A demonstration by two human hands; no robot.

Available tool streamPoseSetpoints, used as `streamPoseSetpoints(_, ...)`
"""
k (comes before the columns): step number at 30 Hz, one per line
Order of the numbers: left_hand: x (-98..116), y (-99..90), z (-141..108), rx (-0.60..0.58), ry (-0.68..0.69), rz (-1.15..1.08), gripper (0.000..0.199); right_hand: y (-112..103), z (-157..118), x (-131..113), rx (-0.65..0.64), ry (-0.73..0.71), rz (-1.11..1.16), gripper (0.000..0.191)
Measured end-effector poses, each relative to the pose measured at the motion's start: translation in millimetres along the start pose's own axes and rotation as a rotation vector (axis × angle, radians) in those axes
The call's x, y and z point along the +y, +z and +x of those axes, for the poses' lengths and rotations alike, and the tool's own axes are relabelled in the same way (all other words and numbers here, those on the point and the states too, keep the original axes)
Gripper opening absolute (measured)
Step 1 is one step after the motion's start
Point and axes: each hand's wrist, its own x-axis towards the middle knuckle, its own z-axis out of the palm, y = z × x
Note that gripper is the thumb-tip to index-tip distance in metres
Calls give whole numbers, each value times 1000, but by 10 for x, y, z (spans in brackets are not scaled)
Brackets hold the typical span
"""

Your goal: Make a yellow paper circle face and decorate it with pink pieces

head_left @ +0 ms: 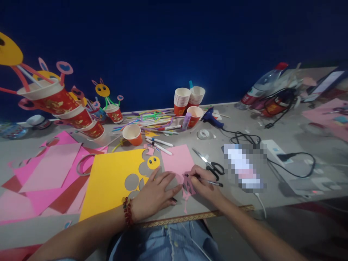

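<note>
My left hand [157, 192] lies flat with its fingers spread, beside the yellow sheet [106, 181] and over the lower left edge of the pink paper [178, 159]. A black marker [214, 183] is pinched in my right hand [205, 185], its tip down on the lower part of the pink paper, where the sheet has cut-out gaps. Just above my left fingers rests a round yellow face [153, 162]. Black-handled scissors [214, 169] lie up and to the right of my right hand.
Behind are white markers [160, 142], paper cups [132, 135], colored pipe cleaners [152, 119], tape [203, 134] and a blue glue gun [213, 119]. Pink sheets [54, 166] and decorated cups [73, 117] stand left; a phone [243, 168], cables and a bottle [261, 87] are right.
</note>
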Motion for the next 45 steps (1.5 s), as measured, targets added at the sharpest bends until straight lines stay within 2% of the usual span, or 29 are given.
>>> streamPoseSetpoints(6,-1,3,-1,0,-1,-1,55,5,1,25,60,-12,0,17)
streamPoseSetpoints(25,2,5,-3,-8,-7,-2,53,-10,7,-17,-3,11,13,16)
streamPoseSetpoints(45,-9,23,0,-9,1,6,55,-9,-7,30,6,-31,-13,19)
